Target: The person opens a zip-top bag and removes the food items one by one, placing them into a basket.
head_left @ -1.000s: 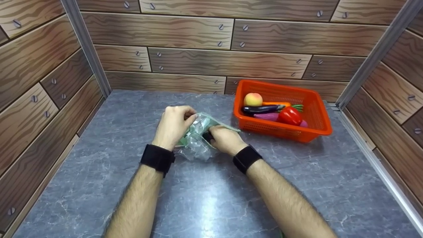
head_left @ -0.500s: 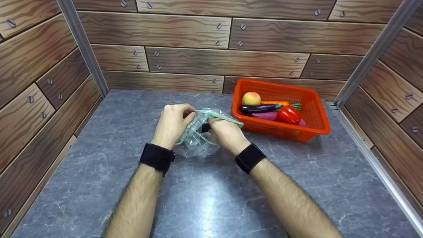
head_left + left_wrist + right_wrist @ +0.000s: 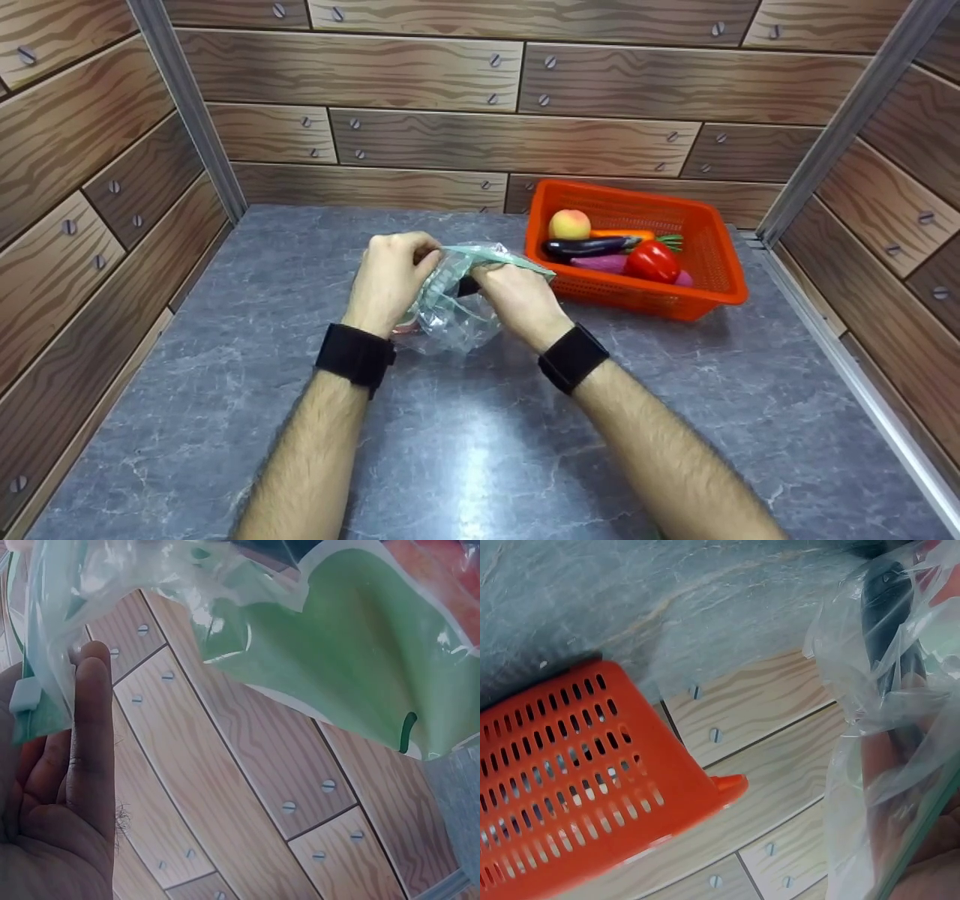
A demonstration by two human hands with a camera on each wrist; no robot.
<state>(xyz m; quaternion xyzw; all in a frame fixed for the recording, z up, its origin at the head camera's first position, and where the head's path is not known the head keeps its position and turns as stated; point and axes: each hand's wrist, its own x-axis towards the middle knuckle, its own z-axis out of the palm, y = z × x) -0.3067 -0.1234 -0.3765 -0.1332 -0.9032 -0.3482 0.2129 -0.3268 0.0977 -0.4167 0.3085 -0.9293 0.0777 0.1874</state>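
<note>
A clear zip bag (image 3: 457,319) with green print is held above the grey table. My left hand (image 3: 394,274) pinches its rim on the left, and in the left wrist view a white slider (image 3: 26,694) sits on the green zip strip beside the fingers. My right hand (image 3: 521,300) reaches into the mouth of the bag, its fingers partly hidden by plastic. It grips a black, handle-shaped thing (image 3: 889,622), seen through the film in the right wrist view; its exact kind cannot be made out. Something reddish shows at the bag's lower left.
Close by on the right stands an orange perforated basket (image 3: 630,289). In it lie a peach (image 3: 570,225), an eggplant (image 3: 589,247), a red bell pepper (image 3: 652,262), a carrot and purple produce (image 3: 600,263). Wood-patterned walls (image 3: 420,135) enclose the table.
Both hands and the bag have risen slightly away from me, the right hand more. The bag's mouth is spread wider, and the right hand still holds the black thing inside.
</note>
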